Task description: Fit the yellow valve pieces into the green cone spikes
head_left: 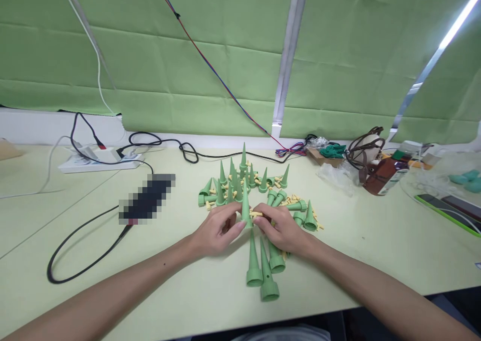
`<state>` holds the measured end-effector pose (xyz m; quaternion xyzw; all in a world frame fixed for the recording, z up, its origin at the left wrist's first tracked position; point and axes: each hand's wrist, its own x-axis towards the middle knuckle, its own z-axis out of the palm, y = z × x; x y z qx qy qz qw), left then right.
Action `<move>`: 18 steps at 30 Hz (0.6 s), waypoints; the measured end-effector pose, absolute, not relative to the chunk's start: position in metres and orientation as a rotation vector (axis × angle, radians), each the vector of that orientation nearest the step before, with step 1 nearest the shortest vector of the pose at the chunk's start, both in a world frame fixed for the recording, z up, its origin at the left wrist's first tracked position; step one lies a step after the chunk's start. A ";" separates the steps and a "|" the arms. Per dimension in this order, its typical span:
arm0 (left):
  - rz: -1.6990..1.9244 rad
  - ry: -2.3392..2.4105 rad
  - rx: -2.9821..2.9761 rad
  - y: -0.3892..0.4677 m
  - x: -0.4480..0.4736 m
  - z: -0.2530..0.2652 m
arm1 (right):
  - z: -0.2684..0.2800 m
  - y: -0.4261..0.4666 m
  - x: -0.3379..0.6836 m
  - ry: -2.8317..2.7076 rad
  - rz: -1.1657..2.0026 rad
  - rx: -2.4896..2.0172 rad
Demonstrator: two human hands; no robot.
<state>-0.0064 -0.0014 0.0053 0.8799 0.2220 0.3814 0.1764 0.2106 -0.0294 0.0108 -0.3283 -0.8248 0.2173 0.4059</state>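
My left hand point(220, 228) grips a green plastic cone spike point(245, 205) by its collar, with its tip pointing up. From the right, my right hand point(280, 226) pinches a small yellow plastic peg point(256, 214) against the side of that spike. Whether the peg sits inside a hole there I cannot tell. Behind both hands several green spikes stand or lie in a cluster, one tall spike point(243, 160) among them, mixed with small yellow pegs. Below the hands lie a few loose spikes point(269, 281), collars toward me. Yellow pegs point(295, 199) are scattered beyond my right hand.
On the left are a dark blurred device point(148, 200) with a black cable and a white power strip point(101, 161). At the right stand a brown bottle point(385, 175), a clear plastic bag point(336, 177) and a green-edged phone point(447, 213). Green sheeting covers the wall behind.
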 end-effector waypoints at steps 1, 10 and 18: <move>1.098 0.630 2.494 -0.002 -0.006 0.006 | 0.011 -0.029 0.211 -2.079 0.545 -0.833; 1.144 0.660 2.529 -0.003 -0.004 0.003 | 0.008 -0.029 0.211 -2.060 0.532 -0.863; 1.182 0.644 2.562 -0.001 -0.003 0.000 | 0.008 -0.030 0.210 -2.045 0.508 -0.876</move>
